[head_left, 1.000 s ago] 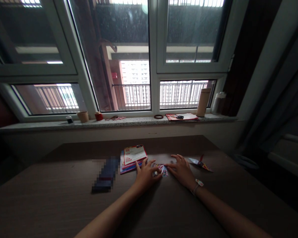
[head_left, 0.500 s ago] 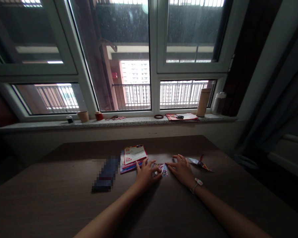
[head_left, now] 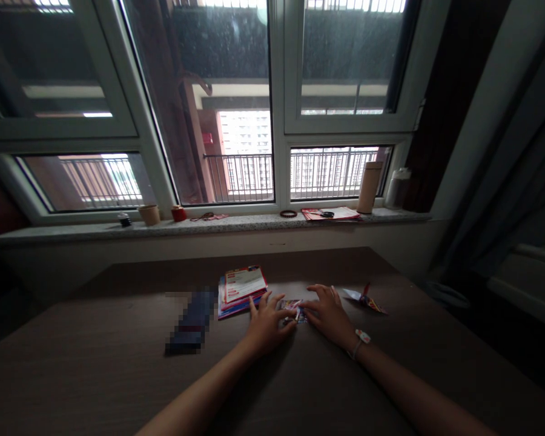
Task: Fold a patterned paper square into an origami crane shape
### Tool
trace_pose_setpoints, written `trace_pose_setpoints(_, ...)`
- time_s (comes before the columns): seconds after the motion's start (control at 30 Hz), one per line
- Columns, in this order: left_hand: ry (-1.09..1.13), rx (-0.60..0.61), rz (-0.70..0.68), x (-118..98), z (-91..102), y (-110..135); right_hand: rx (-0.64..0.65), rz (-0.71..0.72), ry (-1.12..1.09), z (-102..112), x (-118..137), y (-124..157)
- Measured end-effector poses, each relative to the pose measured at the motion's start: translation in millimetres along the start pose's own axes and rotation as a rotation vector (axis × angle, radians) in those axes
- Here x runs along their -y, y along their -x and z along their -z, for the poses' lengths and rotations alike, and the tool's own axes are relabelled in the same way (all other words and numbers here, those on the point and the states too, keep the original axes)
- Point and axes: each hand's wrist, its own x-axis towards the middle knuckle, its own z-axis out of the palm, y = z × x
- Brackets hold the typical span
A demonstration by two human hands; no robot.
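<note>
A small colourful piece of folded paper [head_left: 293, 307] lies on the dark wooden table [head_left: 118, 363] between my two hands. My left hand [head_left: 266, 324] rests on the table at the paper's left edge, fingers spread and thumb pressing its lower corner. From the right, my right hand [head_left: 329, 312] reaches over with fingers extended, the fingertips pressing the paper's right side. A bracelet with a pale charm [head_left: 361, 338] sits on my right wrist.
A stack of colourful printed sheets [head_left: 240, 289] lies just left of my left hand, and a blurred dark object [head_left: 191, 321] further left. A finished folded paper figure [head_left: 364, 300] sits to the right. The windowsill holds cups [head_left: 149, 214], a tall flask [head_left: 368, 186], papers and scissors [head_left: 329, 213].
My right hand has slid a little left over the paper, covering more of it. My left hand stays almost still. The view shifts slightly.
</note>
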Motion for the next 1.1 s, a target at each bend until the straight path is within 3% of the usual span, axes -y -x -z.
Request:
trace_pose_setpoints(0.3,0.001,-0.011,-0.010,1,0.1,-1,0.066,-0.117,-0.006,-5,-3,-2)
trace_pose_setpoints(0.57,-0.021,-0.021,0.014,0,-1.6,-3,-0.011,0.038,0.003,-2,-2,0)
trace_pose_setpoints(0.9,-0.049,-0.012,0.029,2,-3.3,-4,-0.070,0.123,-0.081,-13,-9,-4)
trace_pose_setpoints(1.1,-0.054,-0.029,0.018,3,-4.5,-4,-0.039,0.145,-0.151,-6,-9,-2)
